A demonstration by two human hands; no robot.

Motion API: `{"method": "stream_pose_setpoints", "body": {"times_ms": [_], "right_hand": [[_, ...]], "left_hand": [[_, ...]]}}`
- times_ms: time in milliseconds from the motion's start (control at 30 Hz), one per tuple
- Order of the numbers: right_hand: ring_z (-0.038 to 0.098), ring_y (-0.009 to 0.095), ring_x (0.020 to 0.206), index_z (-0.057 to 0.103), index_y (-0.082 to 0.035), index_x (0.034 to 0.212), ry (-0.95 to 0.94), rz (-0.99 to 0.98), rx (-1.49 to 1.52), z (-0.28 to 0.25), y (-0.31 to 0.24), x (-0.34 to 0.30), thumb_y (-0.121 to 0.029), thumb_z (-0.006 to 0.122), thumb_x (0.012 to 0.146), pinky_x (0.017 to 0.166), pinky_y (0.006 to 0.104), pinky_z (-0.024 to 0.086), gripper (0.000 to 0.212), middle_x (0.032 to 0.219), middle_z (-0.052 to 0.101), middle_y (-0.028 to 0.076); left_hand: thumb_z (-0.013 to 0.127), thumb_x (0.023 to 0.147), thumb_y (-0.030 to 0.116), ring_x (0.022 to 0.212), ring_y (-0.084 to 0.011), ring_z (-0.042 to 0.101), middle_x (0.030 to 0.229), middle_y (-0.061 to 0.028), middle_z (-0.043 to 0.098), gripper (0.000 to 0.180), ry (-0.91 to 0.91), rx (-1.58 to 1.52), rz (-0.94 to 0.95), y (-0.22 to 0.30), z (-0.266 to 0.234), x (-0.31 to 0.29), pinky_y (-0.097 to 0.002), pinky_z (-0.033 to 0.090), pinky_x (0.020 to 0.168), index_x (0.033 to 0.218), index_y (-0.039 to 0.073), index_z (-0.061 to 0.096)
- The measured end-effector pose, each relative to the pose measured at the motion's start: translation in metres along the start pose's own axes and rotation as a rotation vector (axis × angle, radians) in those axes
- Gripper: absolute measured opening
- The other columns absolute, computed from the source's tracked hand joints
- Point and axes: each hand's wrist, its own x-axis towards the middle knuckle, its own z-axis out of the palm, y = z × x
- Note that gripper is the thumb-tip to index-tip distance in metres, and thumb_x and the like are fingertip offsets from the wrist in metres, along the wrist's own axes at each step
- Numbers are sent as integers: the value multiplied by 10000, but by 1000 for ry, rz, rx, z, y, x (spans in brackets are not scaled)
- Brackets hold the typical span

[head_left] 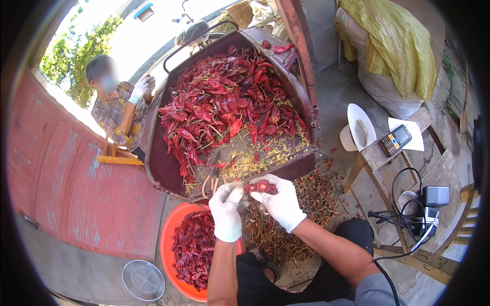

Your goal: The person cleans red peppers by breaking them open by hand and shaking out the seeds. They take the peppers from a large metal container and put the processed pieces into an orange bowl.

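Observation:
Both of my hands are in white gloves and meet over the near edge of a dark red metal cart bed. My right hand grips a wrinkled dried red chili pepper, its fingers pressed round it. At the pepper's left end, my left hand is closed with thumb and fingers together; what they pinch is hidden. A big heap of dried red chili peppers fills the cart bed, with yellow seeds scattered at its near side. Below my left hand, an orange basin holds more red peppers, partly covered by my forearm.
Stems and scraps litter the floor beneath my hands. A round wire sieve lies lower left. Across the cart's left side sits a gloved person. At right, a wooden bench bears a handheld device, near a white hat and cables.

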Motion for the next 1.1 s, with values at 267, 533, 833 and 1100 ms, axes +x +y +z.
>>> {"method": "stream_pose_setpoints", "body": {"times_ms": [267,533,833,1100], "right_hand": [[662,132,675,703,-17,1027,79,-410,-393,-2,-12,-4,-20,709,847,637,285,540,180,825,709,64],[530,72,521,649,-21,988,-69,209,461,8,-12,0,-19,666,914,431,241,397,76,746,643,17],[548,92,566,640,-40,1062,-21,346,642,-12,-23,10,-27,650,927,470,254,426,136,901,696,60],[558,82,571,666,-38,1061,-122,260,525,-11,-19,10,-64,693,904,478,246,434,161,813,660,15]], "left_hand": [[695,925,173,601,-132,582,712,-37,633,190,80,46,88,-2,8,-6,-270,491,596,1005,5,657],[744,892,251,677,-138,526,780,-25,603,232,-190,-759,-170,-29,-3,3,-281,451,586,948,47,648],[715,921,219,741,-125,612,889,-45,675,212,72,-426,-89,-8,-25,21,-250,467,645,1042,56,651],[660,916,90,1037,-207,651,1265,-160,590,507,-104,333,233,0,-10,-7,-310,545,876,1382,-36,506]]}}
